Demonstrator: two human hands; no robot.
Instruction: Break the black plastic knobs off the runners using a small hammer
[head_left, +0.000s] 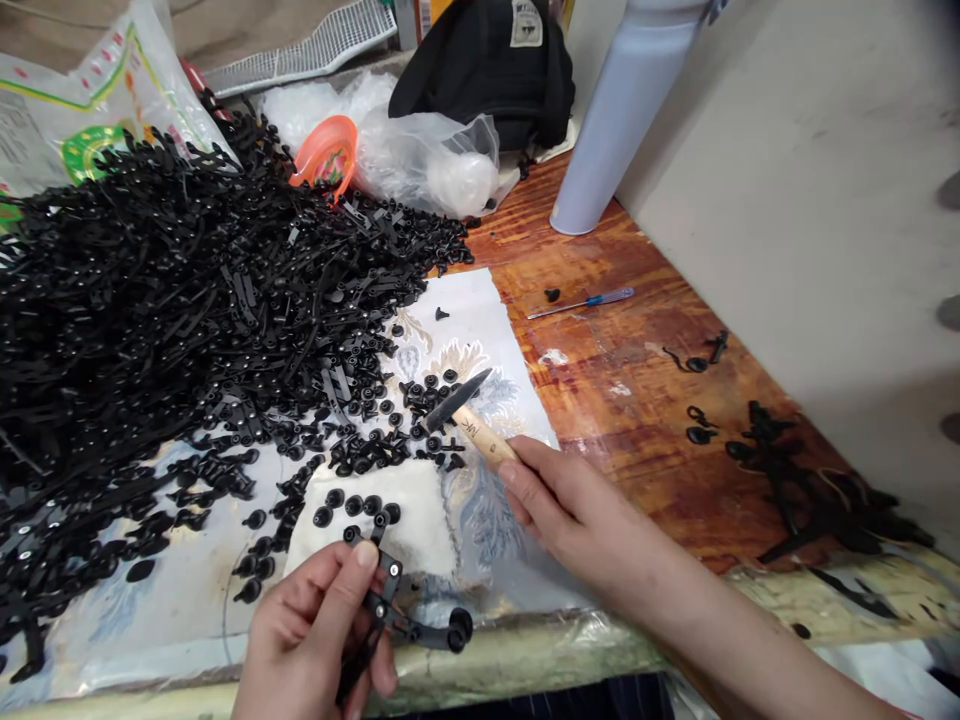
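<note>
Head view, lower centre: black plastic strap with round studs [390, 600], pinched in a narrow grip by the left hand [307, 640]. Short wooden-handled knife with dark blade [480, 432], held closed in the right hand [577, 510], blade pointing up-left above loose black studs [367, 450] on white floral cloth [457, 330]. Heaped tangle of black plastic straps [187, 300] lay left, beside a varnished wooden table [622, 450].
</note>
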